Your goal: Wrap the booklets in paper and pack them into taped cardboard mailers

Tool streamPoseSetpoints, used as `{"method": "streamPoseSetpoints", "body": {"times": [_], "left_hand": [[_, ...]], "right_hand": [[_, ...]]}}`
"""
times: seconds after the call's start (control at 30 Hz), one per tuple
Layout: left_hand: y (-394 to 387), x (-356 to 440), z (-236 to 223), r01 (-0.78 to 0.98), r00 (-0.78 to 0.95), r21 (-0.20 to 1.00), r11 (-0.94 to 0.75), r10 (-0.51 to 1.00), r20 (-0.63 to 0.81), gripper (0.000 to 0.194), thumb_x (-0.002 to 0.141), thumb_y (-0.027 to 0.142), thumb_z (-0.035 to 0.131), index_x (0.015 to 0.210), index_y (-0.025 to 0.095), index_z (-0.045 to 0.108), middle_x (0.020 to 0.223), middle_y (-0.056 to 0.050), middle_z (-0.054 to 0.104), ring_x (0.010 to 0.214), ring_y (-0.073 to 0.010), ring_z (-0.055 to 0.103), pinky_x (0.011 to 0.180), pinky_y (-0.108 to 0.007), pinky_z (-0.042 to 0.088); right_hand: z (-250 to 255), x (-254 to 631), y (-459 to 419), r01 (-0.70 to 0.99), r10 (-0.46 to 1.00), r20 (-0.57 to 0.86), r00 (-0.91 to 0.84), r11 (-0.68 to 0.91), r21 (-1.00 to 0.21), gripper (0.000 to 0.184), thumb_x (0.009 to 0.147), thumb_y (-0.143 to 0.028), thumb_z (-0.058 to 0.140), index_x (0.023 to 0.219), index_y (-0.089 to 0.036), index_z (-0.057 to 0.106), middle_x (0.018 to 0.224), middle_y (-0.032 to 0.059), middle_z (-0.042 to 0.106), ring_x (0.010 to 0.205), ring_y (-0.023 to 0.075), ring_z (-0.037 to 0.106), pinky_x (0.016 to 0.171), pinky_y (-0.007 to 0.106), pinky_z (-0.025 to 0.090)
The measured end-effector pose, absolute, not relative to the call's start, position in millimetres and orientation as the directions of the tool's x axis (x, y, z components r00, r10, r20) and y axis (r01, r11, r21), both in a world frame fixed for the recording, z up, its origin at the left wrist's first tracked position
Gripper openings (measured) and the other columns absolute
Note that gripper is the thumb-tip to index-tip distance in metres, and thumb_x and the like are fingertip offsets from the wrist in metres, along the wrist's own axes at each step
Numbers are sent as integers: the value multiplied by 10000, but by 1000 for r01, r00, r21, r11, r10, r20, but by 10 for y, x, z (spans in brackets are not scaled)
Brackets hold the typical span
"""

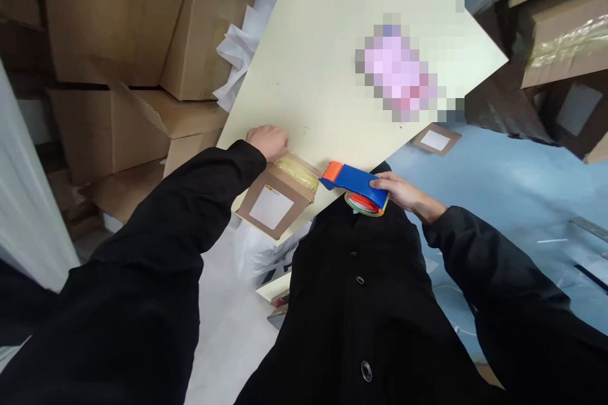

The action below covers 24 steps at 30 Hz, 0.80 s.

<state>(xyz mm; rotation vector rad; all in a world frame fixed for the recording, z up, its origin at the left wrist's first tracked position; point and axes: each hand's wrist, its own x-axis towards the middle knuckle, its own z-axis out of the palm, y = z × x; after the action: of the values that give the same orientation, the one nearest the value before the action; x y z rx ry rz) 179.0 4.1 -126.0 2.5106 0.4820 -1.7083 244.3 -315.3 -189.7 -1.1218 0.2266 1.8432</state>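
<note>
A small cardboard box (247, 210) sits at the table's near edge, with a white label on the side facing me and yellowish tape (297, 172) across its top. My left hand (268, 141) is closed at the box's far left edge, its fingertips partly hidden. In my right hand (399, 190) is a blue tape dispenser (357, 183) with an orange front end, gripped at its rear. A tape roll (363, 202) shows under the dispenser's body. The dispenser's orange end is just right of the box, close to its taped top.
On the pale table (313, 31) lies a pixelated pinkish item. Large cartons (114, 12) are stacked at left, beside crumpled white paper (237, 50). More taped cartons (565, 38) stand at right. A small labelled box (444, 139) shows beyond the table's right edge.
</note>
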Motion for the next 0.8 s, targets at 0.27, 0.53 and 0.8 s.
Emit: {"method": "streamPoseSetpoints", "body": {"times": [0.27, 0.53, 0.8], "left_hand": [[-36, 1798, -1303, 239, 293, -225, -945, 291, -911, 325, 749, 377, 608, 976, 182, 734, 1058, -151, 667, 1075, -345, 558, 908, -468, 395], [269, 1973, -1549, 320, 12, -159, -934, 171, -985, 298, 608, 437, 723, 759, 182, 749, 699, -79, 670, 879, -289, 623, 763, -332, 435], [345, 2004, -1735, 254, -55, -205, -945, 197, -979, 486, 526, 560, 755, 804, 161, 753, 756, -103, 688, 887, -311, 627, 760, -336, 442]], "right_hand": [[-1970, 2288, -3220, -820, 621, -758, -197, -528, -220, 262, 652, -383, 733, 744, -139, 701, 704, 46, 719, 603, 165, 639, 648, 279, 517], [-1950, 2280, -3149, -867, 558, -794, -242, -492, -82, 170, 630, -280, 731, 695, -132, 677, 638, 47, 692, 536, 145, 613, 551, 249, 513], [-2009, 2272, -3150, -874, 530, -814, -239, -483, -58, 155, 636, -255, 737, 654, -139, 635, 598, 37, 666, 506, 132, 592, 497, 225, 502]]}}
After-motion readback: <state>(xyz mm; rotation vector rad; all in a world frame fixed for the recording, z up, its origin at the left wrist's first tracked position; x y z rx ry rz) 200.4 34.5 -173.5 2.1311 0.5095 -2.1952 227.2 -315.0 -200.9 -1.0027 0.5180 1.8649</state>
